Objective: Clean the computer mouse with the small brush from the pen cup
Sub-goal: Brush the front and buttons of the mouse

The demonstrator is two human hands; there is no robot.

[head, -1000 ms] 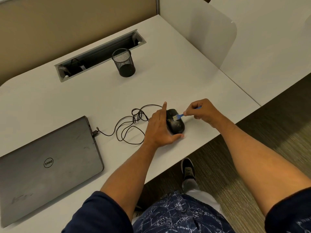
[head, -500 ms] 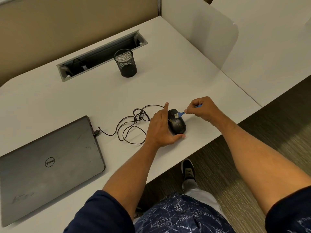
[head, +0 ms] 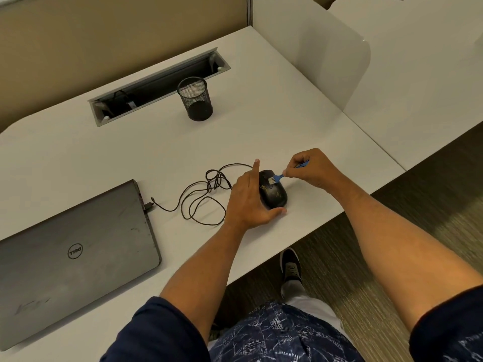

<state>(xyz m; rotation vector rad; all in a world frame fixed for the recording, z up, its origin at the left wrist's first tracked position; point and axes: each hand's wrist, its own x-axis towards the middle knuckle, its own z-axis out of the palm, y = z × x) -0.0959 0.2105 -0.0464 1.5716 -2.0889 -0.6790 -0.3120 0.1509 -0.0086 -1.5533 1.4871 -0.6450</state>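
Left hand [head: 248, 198] is cupped around the left side of the black, speckled computer mouse [head: 273, 190], thumb under its near end, index finger stretched straight along its far-left edge. Mouse is pinned flat on the white desk [head: 130, 152], near its right front edge. Right hand [head: 311, 168] is pinched shut on the small blue plastic brush [head: 278, 176]; bristles are pressed on the mouse's far end, by the buttons. Black mesh pen cup [head: 195, 98] is set upright, well apart at the far side. Tangled black cable [head: 206, 189] is run left to the closed grey laptop [head: 70, 254].
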